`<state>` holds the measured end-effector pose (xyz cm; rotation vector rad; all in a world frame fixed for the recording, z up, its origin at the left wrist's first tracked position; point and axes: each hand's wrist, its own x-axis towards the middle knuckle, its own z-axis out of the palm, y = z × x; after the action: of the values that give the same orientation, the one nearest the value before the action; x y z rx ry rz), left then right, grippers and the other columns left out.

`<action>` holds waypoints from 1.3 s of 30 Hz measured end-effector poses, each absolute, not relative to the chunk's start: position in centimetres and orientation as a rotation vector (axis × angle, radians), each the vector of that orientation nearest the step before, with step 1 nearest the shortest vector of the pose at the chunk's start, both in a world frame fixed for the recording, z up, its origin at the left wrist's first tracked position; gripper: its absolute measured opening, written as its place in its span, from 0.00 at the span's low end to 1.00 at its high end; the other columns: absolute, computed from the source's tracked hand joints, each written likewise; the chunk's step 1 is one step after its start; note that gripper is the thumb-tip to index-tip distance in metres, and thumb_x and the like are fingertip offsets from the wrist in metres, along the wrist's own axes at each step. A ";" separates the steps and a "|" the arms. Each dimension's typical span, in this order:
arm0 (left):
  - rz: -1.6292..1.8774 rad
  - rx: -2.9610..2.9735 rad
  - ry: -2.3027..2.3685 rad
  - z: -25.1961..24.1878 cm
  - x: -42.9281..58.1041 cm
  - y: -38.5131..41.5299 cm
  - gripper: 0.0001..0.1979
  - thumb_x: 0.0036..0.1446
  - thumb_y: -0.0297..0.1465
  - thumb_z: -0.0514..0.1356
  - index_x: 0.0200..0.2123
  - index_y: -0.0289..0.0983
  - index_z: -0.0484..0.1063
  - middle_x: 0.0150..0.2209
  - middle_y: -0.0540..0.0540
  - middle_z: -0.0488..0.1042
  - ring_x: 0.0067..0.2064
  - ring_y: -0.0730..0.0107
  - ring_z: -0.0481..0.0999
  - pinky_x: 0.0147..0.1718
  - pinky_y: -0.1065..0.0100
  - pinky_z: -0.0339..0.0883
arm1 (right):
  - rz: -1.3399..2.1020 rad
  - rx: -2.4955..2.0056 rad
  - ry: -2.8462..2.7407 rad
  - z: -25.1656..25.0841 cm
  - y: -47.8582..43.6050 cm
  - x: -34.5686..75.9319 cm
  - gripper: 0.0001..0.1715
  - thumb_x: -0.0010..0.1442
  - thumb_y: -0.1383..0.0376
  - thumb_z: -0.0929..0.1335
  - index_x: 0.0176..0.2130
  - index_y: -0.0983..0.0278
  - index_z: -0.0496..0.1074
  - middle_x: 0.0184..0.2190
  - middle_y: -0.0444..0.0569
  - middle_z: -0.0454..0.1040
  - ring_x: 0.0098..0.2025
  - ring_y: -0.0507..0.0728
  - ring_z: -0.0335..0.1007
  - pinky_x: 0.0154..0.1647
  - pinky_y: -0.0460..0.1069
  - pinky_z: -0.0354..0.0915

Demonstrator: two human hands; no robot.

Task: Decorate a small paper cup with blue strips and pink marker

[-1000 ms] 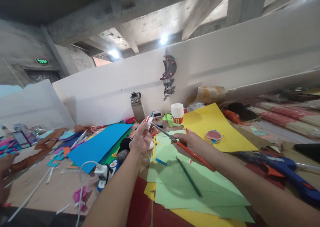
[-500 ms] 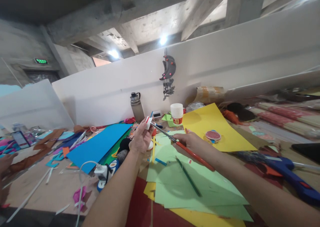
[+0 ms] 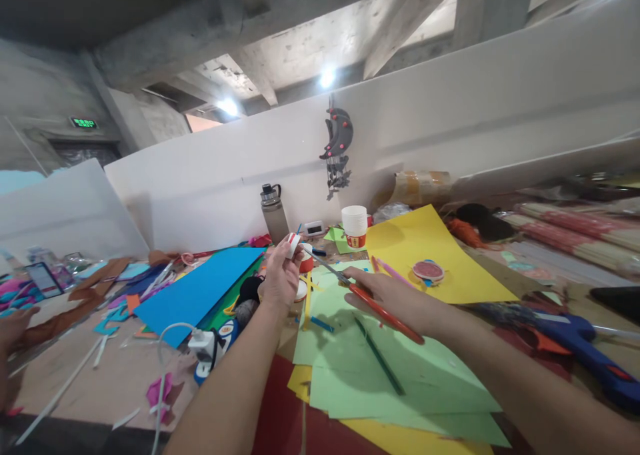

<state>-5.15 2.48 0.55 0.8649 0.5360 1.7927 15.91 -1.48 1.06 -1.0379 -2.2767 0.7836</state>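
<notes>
Fingers of my left hand (image 3: 281, 276) are closed on a small white piece with red stripes (image 3: 293, 243), and a thin blue strip sticks up behind it. My right hand (image 3: 387, 293) grips red-handled scissors (image 3: 373, 303); their metal blades point left, with the tips beside the striped piece. Whether the blades touch it is too small to tell. Below the hands lie light green sheets (image 3: 345, 375) with a dark green pencil (image 3: 379, 356) and a small blue strip (image 3: 322, 324) on them.
A yellow sheet (image 3: 450, 268) bears a round reddish piece (image 3: 429, 272). Stacked paper cups (image 3: 355, 225) and a bottle (image 3: 273, 213) stand at the back. On the left are a blue sheet (image 3: 200, 288) and a white plug (image 3: 203, 345); a blue glue gun (image 3: 575, 341) lies right. Another person's hand (image 3: 15, 328) shows far left.
My left hand and the striped piece have shifted slightly left. The scissors have tilted a little, their tips now apart from where they overlapped the piece. A pink strip shows behind my right hand.
</notes>
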 end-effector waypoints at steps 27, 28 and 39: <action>1.381 0.715 0.955 0.1 -5.4 2.9 0.19 0.49 0.45 0.61 0.38 0.37 0.72 0.29 0.43 0.78 0.23 0.70 0.77 0.09 0.80 0.54 | -0.414 -1.429 -2.322 0.2 0.7 18.0 0.23 0.59 0.62 0.61 0.53 0.50 0.66 0.37 0.48 0.76 0.29 0.55 0.69 0.23 0.48 0.50; 1.380 0.718 0.966 0.1 -5.4 3.0 0.19 0.49 0.45 0.61 0.38 0.37 0.72 0.29 0.43 0.78 0.23 0.70 0.77 0.09 0.80 0.54 | -0.412 -1.426 -2.327 0.2 0.6 18.0 0.23 0.59 0.63 0.61 0.53 0.50 0.66 0.37 0.48 0.76 0.29 0.55 0.70 0.24 0.48 0.50; 1.389 0.806 1.057 0.3 -5.1 2.8 0.22 0.50 0.49 0.59 0.34 0.36 0.71 0.25 0.43 0.77 0.18 0.71 0.73 0.09 0.79 0.52 | -0.357 -1.397 -2.326 0.4 0.4 18.0 0.23 0.58 0.62 0.62 0.53 0.49 0.67 0.35 0.47 0.76 0.30 0.57 0.70 0.25 0.47 0.52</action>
<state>-5.09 2.79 0.35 0.8060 1.0569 1.3894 17.96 0.41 0.37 -1.3973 -2.3263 -0.3570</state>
